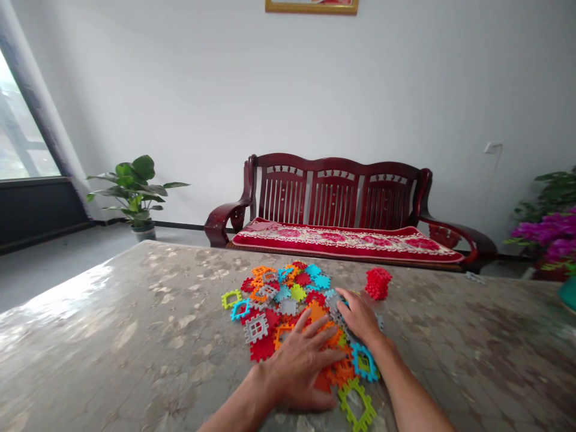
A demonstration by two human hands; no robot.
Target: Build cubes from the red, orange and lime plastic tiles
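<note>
A loose heap of flat interlocking plastic tiles [288, 307] in red, orange, blue, green and grey lies on the table. My left hand [302, 359] rests palm down over the near part of the heap, fingers spread, above orange and red tiles. Farther right, my right hand [360, 315] reaches onto the heap's right side by some grey tiles; its thumb and forefinger are apart, the other fingers partly hidden. Near my wrists lie a blue frame tile [364, 362] and a green frame tile [357, 405]. Beyond my right hand stands a stack of red tiles [378, 283].
The table [135, 336] has a patterned grey-brown cover. A grey tile [475, 278] lies by its far right edge. Behind stands a dark wooden bench [335, 195] with a red cushion. A potted plant [135, 189] is at left, purple flowers [546, 231] at right.
</note>
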